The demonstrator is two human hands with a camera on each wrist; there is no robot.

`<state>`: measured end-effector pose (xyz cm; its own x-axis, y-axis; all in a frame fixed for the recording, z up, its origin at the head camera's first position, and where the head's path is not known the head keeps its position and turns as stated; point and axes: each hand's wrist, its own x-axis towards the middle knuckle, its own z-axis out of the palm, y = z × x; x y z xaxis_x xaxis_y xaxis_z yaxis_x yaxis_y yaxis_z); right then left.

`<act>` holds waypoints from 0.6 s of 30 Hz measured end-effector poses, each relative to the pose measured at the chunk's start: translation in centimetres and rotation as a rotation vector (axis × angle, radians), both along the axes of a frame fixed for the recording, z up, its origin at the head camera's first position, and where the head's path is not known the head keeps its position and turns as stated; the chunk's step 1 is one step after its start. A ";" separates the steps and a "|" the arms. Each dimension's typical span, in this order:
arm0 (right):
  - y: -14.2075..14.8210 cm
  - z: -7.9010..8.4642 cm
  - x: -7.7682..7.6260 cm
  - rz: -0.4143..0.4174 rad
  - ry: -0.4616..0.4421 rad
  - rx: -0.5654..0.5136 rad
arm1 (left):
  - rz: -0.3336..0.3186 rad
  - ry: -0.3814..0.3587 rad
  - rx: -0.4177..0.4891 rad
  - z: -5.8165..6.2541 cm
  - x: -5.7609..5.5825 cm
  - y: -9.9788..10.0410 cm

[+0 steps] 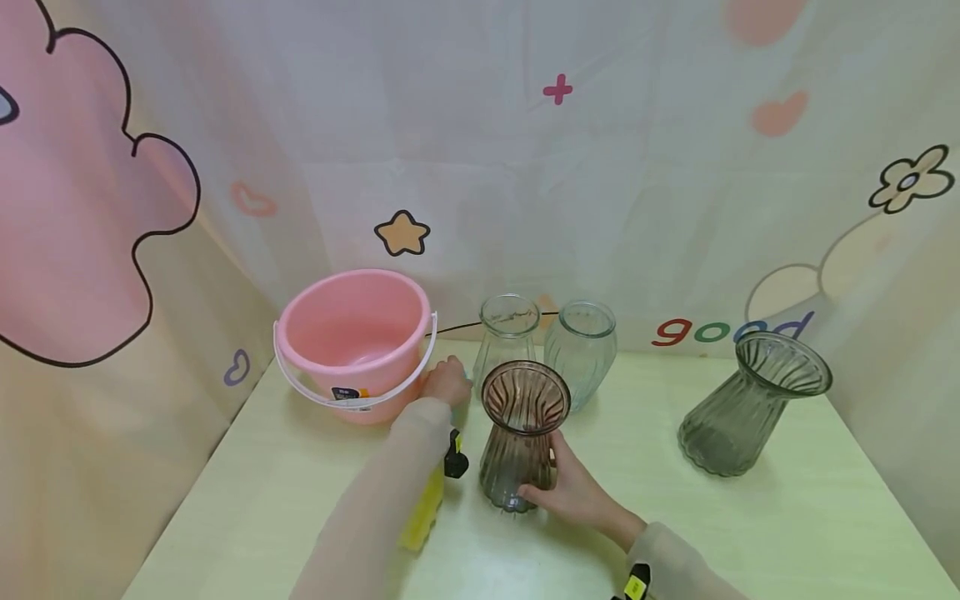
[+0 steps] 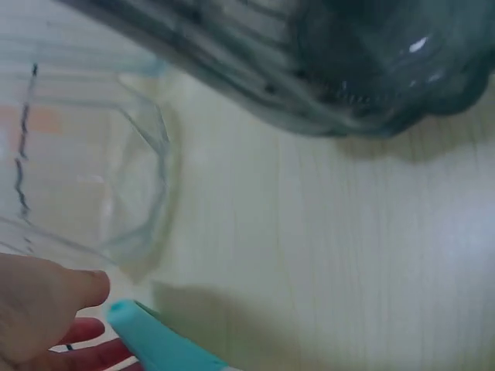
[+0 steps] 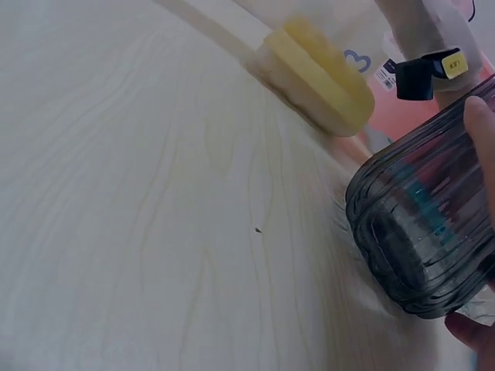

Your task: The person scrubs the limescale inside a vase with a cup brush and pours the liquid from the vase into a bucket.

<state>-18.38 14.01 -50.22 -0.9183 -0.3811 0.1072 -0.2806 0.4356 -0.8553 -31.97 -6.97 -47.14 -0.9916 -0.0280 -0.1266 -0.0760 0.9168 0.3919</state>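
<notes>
My right hand (image 1: 573,492) grips a smoky brown-grey ribbed glass vase (image 1: 521,450) low on its side, thumb in front, its flared mouth facing up. In the right wrist view the vase base (image 3: 402,263) is close to the table. My left hand (image 1: 447,381) is beside the pink bucket. In the left wrist view, its thumb and fingers (image 2: 89,290) stand apart around the tip of a teal handle (image 2: 166,340). A yellow sponge head (image 1: 423,508) shows below the left forearm, which hides much of the handle between.
A pink bucket (image 1: 352,333) with a white handle stands back left. Two clear glass vases, one flared (image 1: 504,350) and one rounded (image 1: 581,354), stand behind the gripped vase. Another grey vase (image 1: 738,417) stands at right on the pale table (image 1: 645,417). A printed curtain (image 1: 465,167) hangs behind.
</notes>
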 end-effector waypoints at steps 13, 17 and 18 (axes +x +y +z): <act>-1.4 0.4 -0.2 -0.049 0.144 -0.097 | -0.258 0.088 0.012 3.9 5.7 -1.2; -1.7 0.8 -0.3 -0.069 0.152 -0.080 | -0.366 0.163 0.152 4.5 7.4 -2.3; -1.8 0.9 -0.3 -0.078 0.144 -0.071 | -0.393 0.183 0.180 4.7 7.8 -2.7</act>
